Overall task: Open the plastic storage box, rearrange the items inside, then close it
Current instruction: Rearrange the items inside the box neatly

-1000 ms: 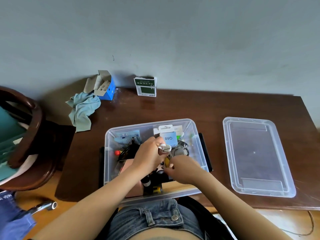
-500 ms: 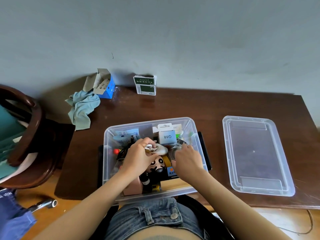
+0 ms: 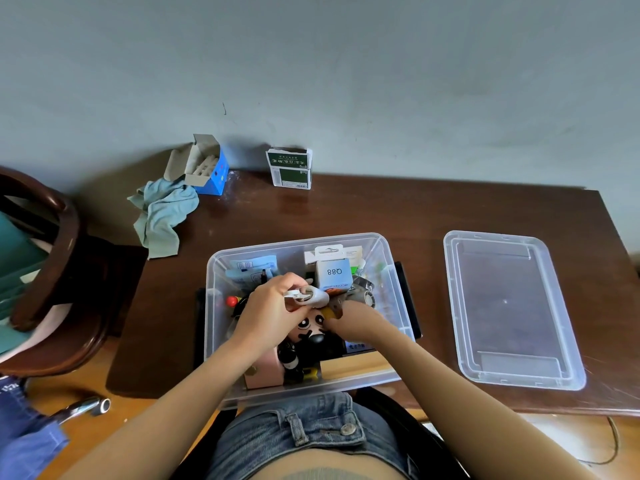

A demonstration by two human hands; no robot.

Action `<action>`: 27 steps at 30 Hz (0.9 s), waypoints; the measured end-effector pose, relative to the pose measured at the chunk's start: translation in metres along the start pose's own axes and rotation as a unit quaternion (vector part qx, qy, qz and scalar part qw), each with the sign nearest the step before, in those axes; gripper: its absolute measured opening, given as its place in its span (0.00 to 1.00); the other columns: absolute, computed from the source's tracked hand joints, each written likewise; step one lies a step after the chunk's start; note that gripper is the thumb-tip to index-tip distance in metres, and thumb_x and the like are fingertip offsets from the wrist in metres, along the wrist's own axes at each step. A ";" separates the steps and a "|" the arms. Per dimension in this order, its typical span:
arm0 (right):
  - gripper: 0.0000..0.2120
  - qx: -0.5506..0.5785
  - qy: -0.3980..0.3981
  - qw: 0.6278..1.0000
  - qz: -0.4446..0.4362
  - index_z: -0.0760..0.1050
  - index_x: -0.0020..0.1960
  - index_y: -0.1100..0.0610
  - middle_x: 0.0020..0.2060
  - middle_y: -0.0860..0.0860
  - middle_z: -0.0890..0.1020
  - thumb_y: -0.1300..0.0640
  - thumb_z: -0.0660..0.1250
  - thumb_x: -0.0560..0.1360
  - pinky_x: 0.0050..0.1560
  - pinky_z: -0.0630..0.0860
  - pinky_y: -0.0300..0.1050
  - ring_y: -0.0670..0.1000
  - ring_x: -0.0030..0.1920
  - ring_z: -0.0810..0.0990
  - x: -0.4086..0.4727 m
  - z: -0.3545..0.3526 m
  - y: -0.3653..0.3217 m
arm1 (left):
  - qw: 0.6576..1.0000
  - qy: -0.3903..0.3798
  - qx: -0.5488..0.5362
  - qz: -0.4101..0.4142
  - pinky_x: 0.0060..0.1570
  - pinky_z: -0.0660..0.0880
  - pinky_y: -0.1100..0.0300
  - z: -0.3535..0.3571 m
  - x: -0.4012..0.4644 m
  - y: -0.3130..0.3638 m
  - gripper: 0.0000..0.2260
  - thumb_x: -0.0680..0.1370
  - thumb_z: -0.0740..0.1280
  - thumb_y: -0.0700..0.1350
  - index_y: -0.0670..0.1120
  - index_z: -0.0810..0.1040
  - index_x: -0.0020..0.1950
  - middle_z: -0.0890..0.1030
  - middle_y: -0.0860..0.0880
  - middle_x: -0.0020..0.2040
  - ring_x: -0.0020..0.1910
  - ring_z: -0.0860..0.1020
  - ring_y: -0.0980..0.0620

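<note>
Counter [image 3: 346,216], dark brown wood, carries the clear plastic storage box [image 3: 389,271] at near centre, open; its clear lid [image 3: 512,306] lies right, apart. Left hand [image 3: 273,313] over the box, fingers curled round a small white rounded object [image 3: 313,295]. Right hand [image 3: 360,320] reaches among the contents; whether it grips anything cannot be told. Risk: crowded contents, so digging may snag or tip neighbouring items.

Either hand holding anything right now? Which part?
The left hand pinches a small white object by its left end. The right hand reaches into the storage box; its fingers are hidden, so cannot tell.
</note>
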State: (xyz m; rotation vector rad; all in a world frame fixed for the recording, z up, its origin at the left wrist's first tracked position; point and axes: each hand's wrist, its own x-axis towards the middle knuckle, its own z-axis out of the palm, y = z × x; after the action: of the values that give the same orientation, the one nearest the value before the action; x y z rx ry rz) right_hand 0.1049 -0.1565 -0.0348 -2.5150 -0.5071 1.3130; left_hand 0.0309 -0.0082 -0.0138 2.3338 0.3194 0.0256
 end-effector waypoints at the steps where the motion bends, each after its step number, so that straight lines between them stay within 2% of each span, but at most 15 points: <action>1: 0.12 -0.003 -0.002 1.000 -0.001 0.71 0.51 0.56 0.45 0.56 0.78 0.48 0.56 0.79 0.46 0.72 0.48 0.59 0.51 0.79 0.003 0.000 0.001 | 1.000 -0.005 0.001 0.001 0.40 0.72 0.63 0.001 0.001 0.000 0.06 0.72 0.72 0.44 0.47 0.79 0.48 0.80 0.54 0.43 0.43 0.78 0.53; 3: 0.11 -0.021 0.008 1.000 0.000 0.70 0.53 0.58 0.50 0.58 0.79 0.51 0.55 0.79 0.47 0.73 0.48 0.60 0.52 0.78 0.006 0.003 0.000 | 1.000 -0.021 0.009 0.005 0.41 0.72 0.62 0.004 0.004 0.001 0.06 0.73 0.71 0.45 0.48 0.79 0.48 0.80 0.53 0.44 0.43 0.77 0.53; 5: 0.15 -0.042 0.027 0.999 0.011 0.67 0.62 0.58 0.55 0.59 0.79 0.53 0.55 0.79 0.49 0.75 0.50 0.61 0.54 0.78 0.005 0.009 -0.002 | 0.999 -0.037 0.017 0.008 0.42 0.72 0.60 0.008 0.006 0.001 0.06 0.73 0.71 0.46 0.49 0.78 0.48 0.79 0.52 0.45 0.44 0.78 0.52; 7: 0.16 -0.040 0.041 0.998 0.004 0.65 0.64 0.56 0.55 0.58 0.79 0.52 0.55 0.78 0.49 0.75 0.51 0.61 0.54 0.78 0.003 0.012 -0.002 | 0.998 -0.046 0.035 0.005 0.44 0.73 0.56 0.013 0.008 0.001 0.07 0.74 0.71 0.46 0.48 0.78 0.50 0.79 0.50 0.46 0.45 0.78 0.50; 9: 0.15 -0.021 0.039 0.999 -0.018 0.68 0.63 0.53 0.54 0.56 0.80 0.51 0.55 0.78 0.50 0.77 0.52 0.60 0.53 0.78 0.003 0.009 0.001 | 0.997 -0.041 0.063 0.003 0.45 0.73 0.55 0.017 0.010 0.001 0.09 0.74 0.71 0.47 0.47 0.78 0.51 0.79 0.49 0.47 0.46 0.78 0.48; 12: 0.13 0.007 0.014 0.999 -0.029 0.76 0.59 0.53 0.50 0.54 0.81 0.56 0.59 0.76 0.51 0.78 0.51 0.56 0.50 0.79 0.004 0.001 0.008 | 0.995 -0.039 0.088 0.009 0.43 0.73 0.55 0.018 0.011 0.002 0.10 0.74 0.71 0.48 0.46 0.77 0.51 0.78 0.48 0.48 0.45 0.78 0.47; 14: 0.12 0.027 -0.002 0.999 -0.037 0.80 0.56 0.54 0.45 0.53 0.81 0.58 0.61 0.76 0.47 0.76 0.46 0.54 0.45 0.77 0.004 -0.001 0.012 | 0.993 -0.042 0.109 0.012 0.41 0.72 0.55 0.018 0.012 0.002 0.09 0.74 0.70 0.47 0.46 0.76 0.51 0.78 0.47 0.47 0.44 0.78 0.45; 17: 0.12 0.050 -0.015 0.998 -0.045 0.82 0.51 0.59 0.38 0.54 0.77 0.59 0.61 0.76 0.39 0.68 0.41 0.52 0.38 0.71 0.003 -0.001 0.010 | 0.986 -0.053 0.157 0.018 0.37 0.69 0.56 0.020 0.012 0.001 0.10 0.75 0.68 0.47 0.44 0.73 0.51 0.76 0.46 0.46 0.42 0.78 0.43; 20: 0.13 0.046 -0.033 0.997 -0.051 0.81 0.52 0.62 0.42 0.61 0.80 0.60 0.59 0.77 0.41 0.69 0.42 0.52 0.38 0.71 0.001 0.000 0.006 | 0.979 -0.067 0.193 0.028 0.35 0.66 0.59 0.021 0.012 0.001 0.11 0.75 0.67 0.48 0.44 0.71 0.52 0.74 0.46 0.47 0.42 0.78 0.43; 22: 0.13 0.037 -0.046 0.997 -0.052 0.81 0.53 0.62 0.46 0.61 0.81 0.60 0.59 0.78 0.43 0.69 0.42 0.54 0.40 0.73 0.000 -0.002 0.004 | 0.976 -0.074 0.200 0.034 0.35 0.65 0.59 0.021 0.013 0.000 0.11 0.76 0.67 0.48 0.44 0.71 0.53 0.73 0.46 0.48 0.42 0.78 0.43; 23: 0.12 0.025 -0.051 0.997 -0.048 0.81 0.50 0.64 0.44 0.62 0.81 0.60 0.59 0.78 0.41 0.68 0.43 0.56 0.39 0.73 0.000 -0.002 0.004 | 0.976 -0.078 0.201 0.036 0.35 0.64 0.59 0.021 0.013 0.000 0.11 0.75 0.67 0.48 0.44 0.70 0.53 0.73 0.46 0.48 0.42 0.77 0.43; 24: 0.13 0.010 -0.053 0.998 -0.039 0.78 0.42 0.66 0.38 0.62 0.78 0.60 0.60 0.79 0.38 0.66 0.43 0.57 0.36 0.72 -0.001 -0.002 0.003 | 0.975 -0.082 0.202 0.038 0.34 0.64 0.59 0.020 0.013 -0.001 0.11 0.75 0.67 0.47 0.44 0.70 0.53 0.73 0.46 0.48 0.41 0.77 0.43; 25: 0.17 -0.003 -0.052 0.998 -0.029 0.72 0.33 0.64 0.31 0.60 0.72 0.59 0.60 0.79 0.35 0.63 0.44 0.56 0.32 0.68 -0.001 -0.002 0.003 | 0.975 -0.085 0.203 0.040 0.34 0.63 0.59 0.019 0.014 -0.002 0.11 0.75 0.68 0.47 0.44 0.70 0.52 0.73 0.46 0.47 0.41 0.77 0.43; 26: 0.20 -0.014 -0.049 0.999 -0.020 0.65 0.29 0.61 0.27 0.56 0.67 0.58 0.60 0.79 0.32 0.61 0.45 0.53 0.29 0.64 -0.001 -0.001 0.003 | 0.974 -0.088 0.204 0.043 0.34 0.63 0.59 0.018 0.014 -0.003 0.10 0.75 0.68 0.47 0.45 0.70 0.51 0.72 0.47 0.46 0.40 0.77 0.43; 27: 0.21 -0.022 -0.046 0.999 -0.014 0.62 0.28 0.59 0.26 0.54 0.65 0.57 0.60 0.79 0.30 0.60 0.45 0.51 0.28 0.63 0.000 0.000 0.003 | 0.974 -0.090 0.204 0.044 0.33 0.62 0.59 0.018 0.014 -0.005 0.10 0.75 0.68 0.47 0.45 0.69 0.49 0.72 0.47 0.45 0.40 0.77 0.43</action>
State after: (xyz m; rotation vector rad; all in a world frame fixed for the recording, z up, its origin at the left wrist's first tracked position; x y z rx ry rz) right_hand 0.1054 -0.1595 -0.0364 -2.4804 -0.5957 1.4280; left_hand 0.0451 -0.0142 -0.0306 2.7320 0.1369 -0.2266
